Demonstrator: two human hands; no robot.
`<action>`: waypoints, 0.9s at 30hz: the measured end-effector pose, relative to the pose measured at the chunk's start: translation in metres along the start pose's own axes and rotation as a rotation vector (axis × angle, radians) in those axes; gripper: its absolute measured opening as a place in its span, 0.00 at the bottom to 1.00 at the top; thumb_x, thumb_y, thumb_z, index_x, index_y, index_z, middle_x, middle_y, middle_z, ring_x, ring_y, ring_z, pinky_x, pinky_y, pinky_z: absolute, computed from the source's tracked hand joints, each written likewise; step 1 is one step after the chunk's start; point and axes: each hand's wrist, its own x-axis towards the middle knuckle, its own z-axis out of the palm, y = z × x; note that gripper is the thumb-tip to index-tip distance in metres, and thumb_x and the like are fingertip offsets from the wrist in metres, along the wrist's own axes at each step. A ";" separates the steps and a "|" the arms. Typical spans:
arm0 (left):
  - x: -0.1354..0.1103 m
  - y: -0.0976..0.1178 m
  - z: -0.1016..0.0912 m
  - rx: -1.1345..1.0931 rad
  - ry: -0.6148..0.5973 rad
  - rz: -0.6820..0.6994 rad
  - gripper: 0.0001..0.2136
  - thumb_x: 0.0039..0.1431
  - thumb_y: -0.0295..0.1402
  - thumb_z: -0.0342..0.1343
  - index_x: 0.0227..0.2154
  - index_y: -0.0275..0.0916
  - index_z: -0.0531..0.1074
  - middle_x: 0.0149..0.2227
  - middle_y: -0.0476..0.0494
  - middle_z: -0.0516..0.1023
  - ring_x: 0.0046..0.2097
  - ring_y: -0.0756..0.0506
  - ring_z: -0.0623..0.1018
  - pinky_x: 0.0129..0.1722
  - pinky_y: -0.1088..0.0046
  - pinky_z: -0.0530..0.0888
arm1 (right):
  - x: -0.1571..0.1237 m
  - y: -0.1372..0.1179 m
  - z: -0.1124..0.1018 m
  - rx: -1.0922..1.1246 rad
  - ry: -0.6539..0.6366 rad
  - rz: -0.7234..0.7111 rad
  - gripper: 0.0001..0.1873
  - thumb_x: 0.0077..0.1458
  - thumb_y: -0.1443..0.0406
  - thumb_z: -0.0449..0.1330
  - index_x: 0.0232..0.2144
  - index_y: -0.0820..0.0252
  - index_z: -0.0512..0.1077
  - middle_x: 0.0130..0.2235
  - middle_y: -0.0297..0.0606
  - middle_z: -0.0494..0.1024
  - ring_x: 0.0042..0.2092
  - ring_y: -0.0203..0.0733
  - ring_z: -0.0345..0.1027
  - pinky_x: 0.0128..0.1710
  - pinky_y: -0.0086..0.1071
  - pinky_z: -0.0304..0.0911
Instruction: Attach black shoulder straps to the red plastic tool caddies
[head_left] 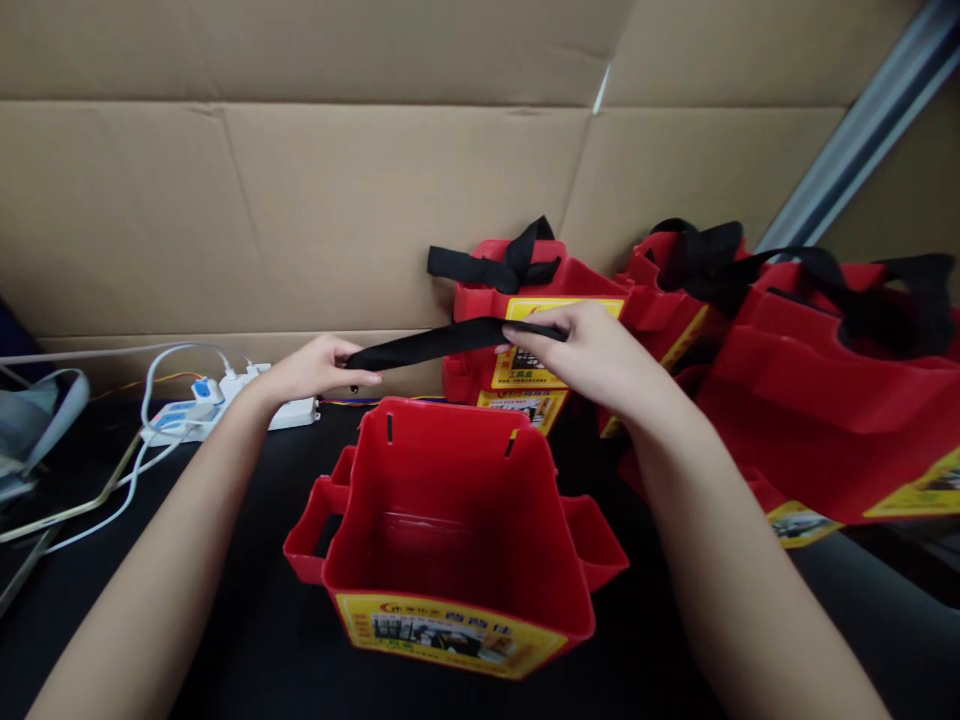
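A black strap [431,345] is stretched between my two hands, above the back rim of a red plastic tool box [450,500]. My left hand [319,368] pinches one end of the strap, and my right hand [574,345] grips it near the other end. The box stands upright with its top facing me, and nothing shows inside. Two narrow slots are cut in its back wall, the right one with a bit of yellow at its top. Small side pockets stick out left and right, and a yellow printed label [450,635] covers the front.
Several more red boxes with black straps, such as the large one [810,400], stand behind and to the right. A white power strip [292,412] with plugs and cables lies at left on the black table [247,620]. Cardboard [337,200] forms the back wall.
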 end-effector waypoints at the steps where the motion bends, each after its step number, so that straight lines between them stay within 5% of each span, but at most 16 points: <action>1: -0.001 -0.001 -0.001 0.013 -0.034 -0.021 0.15 0.49 0.45 0.57 0.23 0.36 0.73 0.18 0.51 0.68 0.21 0.52 0.66 0.20 0.78 0.61 | 0.000 0.001 -0.002 -0.004 -0.017 0.016 0.11 0.50 0.60 0.57 0.28 0.61 0.76 0.29 0.38 0.76 0.29 0.40 0.66 0.27 0.33 0.56; 10: 0.009 -0.043 0.012 0.086 -0.181 -0.083 0.11 0.49 0.37 0.55 0.19 0.35 0.73 0.16 0.52 0.67 0.19 0.54 0.62 0.19 0.79 0.57 | -0.003 0.019 -0.022 -0.212 -0.233 0.016 0.17 0.51 0.52 0.56 0.21 0.58 0.70 0.21 0.33 0.69 0.21 0.35 0.57 0.22 0.31 0.50; 15: 0.010 -0.058 0.021 0.089 -0.202 -0.070 0.09 0.48 0.33 0.56 0.18 0.34 0.70 0.15 0.54 0.67 0.18 0.54 0.63 0.20 0.79 0.60 | -0.004 0.015 -0.014 -0.120 -0.238 -0.016 0.12 0.54 0.56 0.54 0.31 0.57 0.69 0.28 0.35 0.73 0.29 0.39 0.65 0.27 0.31 0.57; 18: 0.011 -0.046 0.023 0.066 -0.175 -0.030 0.07 0.47 0.34 0.56 0.21 0.35 0.73 0.18 0.51 0.73 0.21 0.52 0.69 0.22 0.77 0.65 | -0.003 0.012 -0.005 -0.082 -0.252 -0.023 0.12 0.56 0.57 0.52 0.35 0.58 0.69 0.31 0.37 0.74 0.31 0.39 0.66 0.29 0.31 0.58; 21: 0.016 -0.020 0.030 0.002 -0.116 0.067 0.14 0.51 0.38 0.55 0.39 0.36 0.74 0.37 0.44 0.79 0.36 0.46 0.77 0.34 0.74 0.71 | -0.001 0.010 0.005 -0.039 -0.266 -0.047 0.12 0.55 0.57 0.53 0.37 0.58 0.69 0.27 0.33 0.71 0.27 0.35 0.63 0.25 0.28 0.55; 23: 0.020 0.001 0.039 -0.039 -0.050 0.145 0.22 0.53 0.40 0.54 0.51 0.38 0.67 0.50 0.41 0.73 0.47 0.45 0.74 0.43 0.72 0.71 | -0.001 0.008 0.010 -0.007 -0.286 -0.056 0.13 0.55 0.58 0.54 0.38 0.59 0.69 0.23 0.30 0.68 0.23 0.32 0.58 0.23 0.27 0.52; 27: 0.029 0.025 0.058 -0.007 0.092 0.218 0.18 0.55 0.40 0.53 0.48 0.41 0.70 0.49 0.45 0.74 0.49 0.47 0.73 0.47 0.73 0.69 | 0.001 0.005 0.014 0.079 -0.366 -0.030 0.14 0.54 0.58 0.56 0.39 0.61 0.68 0.21 0.28 0.65 0.21 0.30 0.54 0.21 0.25 0.49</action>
